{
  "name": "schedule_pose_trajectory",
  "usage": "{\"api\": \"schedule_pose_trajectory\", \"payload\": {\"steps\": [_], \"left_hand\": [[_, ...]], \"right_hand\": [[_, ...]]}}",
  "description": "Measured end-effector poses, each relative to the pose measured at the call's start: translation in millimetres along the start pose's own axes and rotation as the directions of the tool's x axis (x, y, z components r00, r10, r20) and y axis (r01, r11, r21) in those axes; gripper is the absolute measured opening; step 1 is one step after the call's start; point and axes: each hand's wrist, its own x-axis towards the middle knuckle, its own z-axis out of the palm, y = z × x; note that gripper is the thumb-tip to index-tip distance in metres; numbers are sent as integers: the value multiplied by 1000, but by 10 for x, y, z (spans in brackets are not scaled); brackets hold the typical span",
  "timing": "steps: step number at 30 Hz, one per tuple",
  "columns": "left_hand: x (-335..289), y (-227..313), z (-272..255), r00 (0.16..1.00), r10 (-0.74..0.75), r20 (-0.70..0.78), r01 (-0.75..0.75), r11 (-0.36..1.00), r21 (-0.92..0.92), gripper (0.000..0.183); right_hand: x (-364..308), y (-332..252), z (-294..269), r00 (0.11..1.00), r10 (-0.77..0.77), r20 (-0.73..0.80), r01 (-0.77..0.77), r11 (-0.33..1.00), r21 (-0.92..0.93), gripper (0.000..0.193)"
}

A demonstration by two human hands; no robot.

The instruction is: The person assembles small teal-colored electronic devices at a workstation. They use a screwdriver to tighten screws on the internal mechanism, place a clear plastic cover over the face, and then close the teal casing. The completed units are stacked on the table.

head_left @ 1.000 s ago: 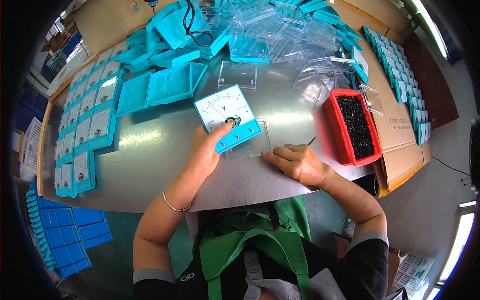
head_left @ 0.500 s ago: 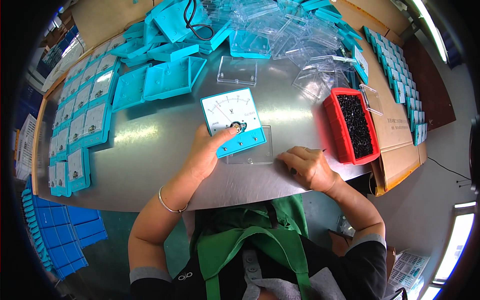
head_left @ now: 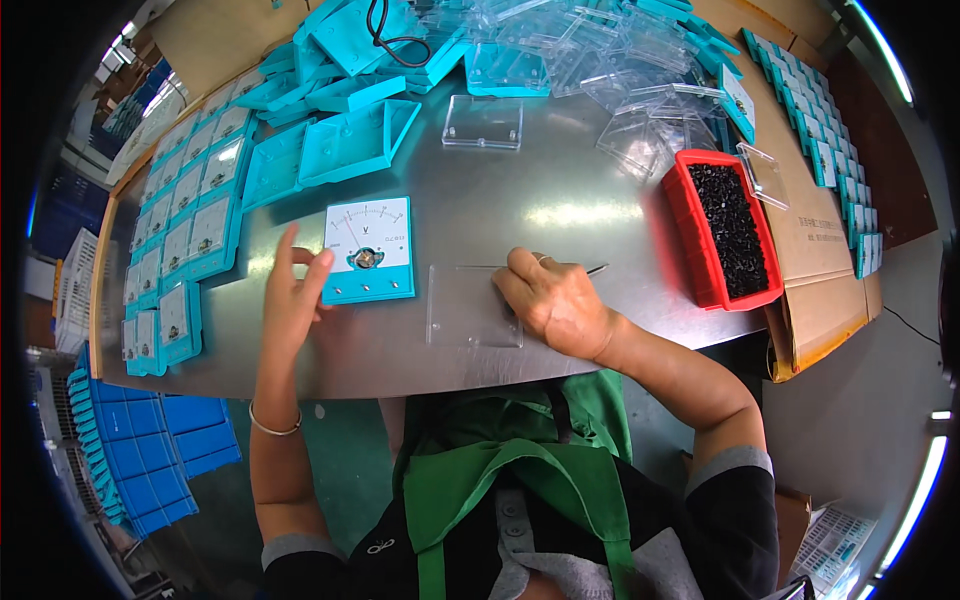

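A voltmeter (head_left: 367, 235) with a white dial and teal base lies face up on the metal table. My left hand (head_left: 292, 295) is at its left edge, fingers apart, the thumb very close to it; I cannot tell if they touch. Right of the meter lies a clear plastic cover (head_left: 465, 312), hard to see against the metal. My right hand (head_left: 555, 305) is closed over the cover's right side. A thin tool (head_left: 597, 270) sticks out of this fist; its exact kind is hidden by the fingers.
A red bin (head_left: 712, 270) of small black parts stands at the right, beside cardboard (head_left: 820, 270). Teal cases (head_left: 350, 145) and clear covers (head_left: 560, 45) are heaped at the back. Rows of meters (head_left: 190, 230) line the left side; more meters (head_left: 830, 160) stand far right.
The voltmeter went from my left hand down onto the table, further left, and the hand let go. My right hand moved left and up, over the clear cover. The whole view shifted slightly.
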Motion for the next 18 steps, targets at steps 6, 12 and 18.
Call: {"api": "schedule_pose_trajectory", "payload": {"steps": [6,12,18], "left_hand": [[-1327,-283,-98,977,200,81,-149,898,-413,16],[-1847,-543,690,859,-220,463,512,369,-776,26],[-1879,-604,878,884,-146,443,451,27,-892,22]], "right_hand": [[-30,-356,83,1000,-7,-21,8,999,51,12],[87,-728,228,1000,-4,-29,6,995,97,12],[94,-884,263,999,33,35,-37,991,127,31]]}}
